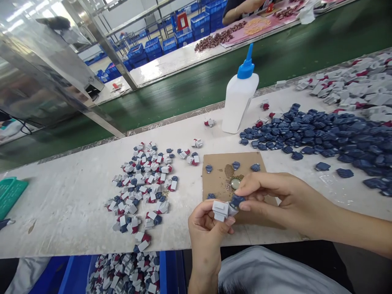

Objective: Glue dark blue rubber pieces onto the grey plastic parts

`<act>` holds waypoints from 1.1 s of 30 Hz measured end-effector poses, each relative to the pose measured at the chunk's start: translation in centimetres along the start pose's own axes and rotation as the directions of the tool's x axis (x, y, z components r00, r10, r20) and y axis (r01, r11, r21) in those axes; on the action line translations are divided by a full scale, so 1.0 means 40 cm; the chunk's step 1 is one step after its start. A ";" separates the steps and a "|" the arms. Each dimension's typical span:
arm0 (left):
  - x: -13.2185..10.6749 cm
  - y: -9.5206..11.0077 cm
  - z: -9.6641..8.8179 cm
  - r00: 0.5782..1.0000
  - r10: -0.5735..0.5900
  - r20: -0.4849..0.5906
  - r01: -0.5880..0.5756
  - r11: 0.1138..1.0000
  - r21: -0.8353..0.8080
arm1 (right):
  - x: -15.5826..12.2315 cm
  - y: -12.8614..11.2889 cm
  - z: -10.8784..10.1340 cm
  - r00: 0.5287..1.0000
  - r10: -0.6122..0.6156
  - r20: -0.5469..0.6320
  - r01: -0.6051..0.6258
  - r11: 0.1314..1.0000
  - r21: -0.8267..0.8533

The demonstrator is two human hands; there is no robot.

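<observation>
My left hand (206,228) pinches a small grey-white plastic part (221,210) near the table's front edge. My right hand (275,195) pinches a small dark blue part (236,200) and presses it against the grey part. Both hands hover over the near edge of a brown cardboard square (217,179). A small puddle of glue (234,183) and a few loose blue parts lie on that cardboard.
A white glue bottle (238,102) with a blue nozzle stands behind the cardboard. A heap of blue parts (321,132) lies to the right, grey parts (358,85) beyond. Assembled pieces (143,183) lie left, more in a blue bin (76,273). Another person's arm (241,8) works across the green conveyor (183,90).
</observation>
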State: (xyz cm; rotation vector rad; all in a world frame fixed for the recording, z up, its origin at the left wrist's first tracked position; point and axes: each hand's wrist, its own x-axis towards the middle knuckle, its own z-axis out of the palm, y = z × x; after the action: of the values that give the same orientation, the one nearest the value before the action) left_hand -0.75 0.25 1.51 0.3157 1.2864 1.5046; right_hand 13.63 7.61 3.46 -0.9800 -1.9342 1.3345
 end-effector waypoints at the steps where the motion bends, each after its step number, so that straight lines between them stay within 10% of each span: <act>1: 0.001 -0.001 -0.003 1.000 0.001 0.001 -0.001 1.000 0.010 | 0.001 -0.002 -0.003 0.999 -0.029 0.018 0.030 0.999 -0.024; 5: 0.010 -0.008 -0.020 0.997 0.012 0.076 -0.017 0.998 0.064 | 0.007 -0.018 -0.014 0.985 -0.078 0.157 0.093 0.992 -0.088; 15: -0.011 -0.011 -0.005 0.999 0.017 0.043 -0.020 0.997 0.075 | -0.006 0.013 0.009 0.942 0.136 0.307 -0.196 0.965 0.173; 20: 0.017 0.011 -0.065 0.992 0.063 0.107 -0.098 0.925 0.367 | -0.006 0.029 0.020 0.960 0.070 0.270 -0.116 0.981 0.158; 23: 0.069 0.057 -0.140 0.915 0.404 0.013 -0.279 0.608 0.743 | 0.002 0.065 -0.039 0.996 0.030 0.078 -0.024 0.997 -0.077; 27: 0.132 0.106 -0.211 0.702 0.700 0.132 -0.118 -0.069 0.991 | -0.021 0.152 -0.178 0.955 -0.039 -0.295 -0.162 0.765 -0.624; 33: 0.149 0.108 -0.189 0.508 0.782 0.361 -0.091 -0.368 0.925 | -0.045 0.239 -0.258 0.972 -0.101 -0.213 -0.169 0.329 -0.929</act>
State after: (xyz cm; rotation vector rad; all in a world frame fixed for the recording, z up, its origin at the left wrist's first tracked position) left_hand -11.05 1.80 -0.28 1.9409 2.9357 0.7503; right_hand 25.14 13.58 -2.32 -1.5999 -2.4679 -0.1569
